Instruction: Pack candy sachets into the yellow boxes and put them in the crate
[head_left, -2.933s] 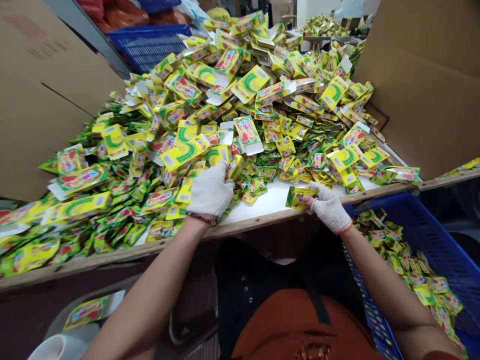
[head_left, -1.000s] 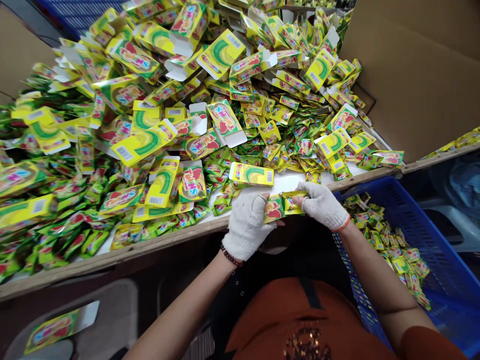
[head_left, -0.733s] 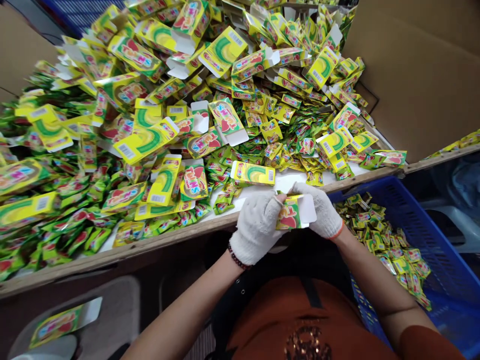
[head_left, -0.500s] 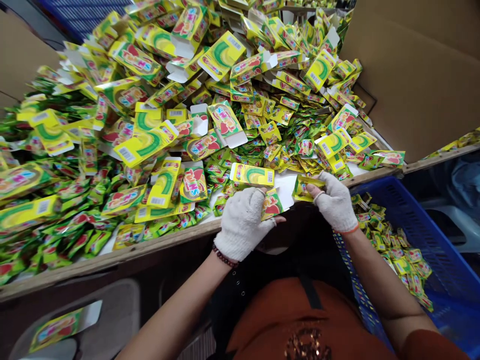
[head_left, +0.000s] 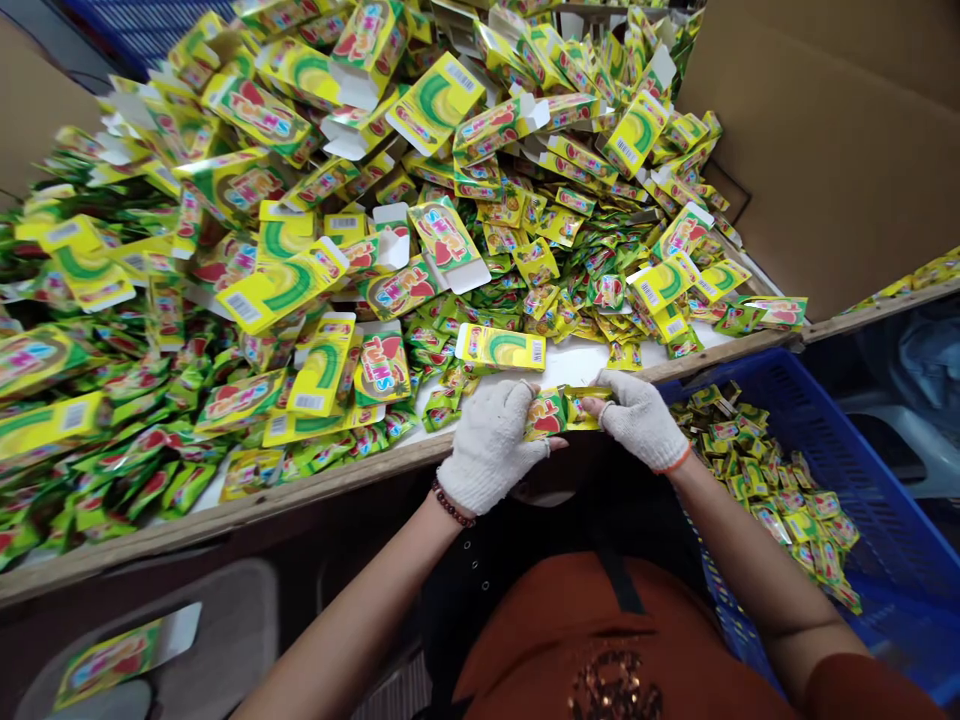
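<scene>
My left hand [head_left: 491, 440], in a white knit glove, is closed around a small green and yellow carton [head_left: 545, 412] with a red fruit picture. Its right end faces my other hand. Gloved in white as well, my right hand [head_left: 637, 412] pinches a yellow-green candy packet [head_left: 580, 408] at that end of the carton. The packet meets the carton end; how far it sits inside, I cannot tell. Both hands are just over the table's wooden front edge. Just behind them lies a yellow carton [head_left: 501, 347] on the white tabletop.
A large heap of cartons [head_left: 435, 100] and green packets [head_left: 150, 400] covers the table. At the right below the edge, a blue plastic crate [head_left: 885, 560] holds many filled-looking small packs. A brown cardboard sheet [head_left: 825, 150] stands at right. One carton [head_left: 112, 655] lies on a stool at lower left.
My right hand has moved left, bringing the packet up against the carton's end. My left hand keeps its hold, nearly in place. A yellow packet now shows on the table where the right hand was.
</scene>
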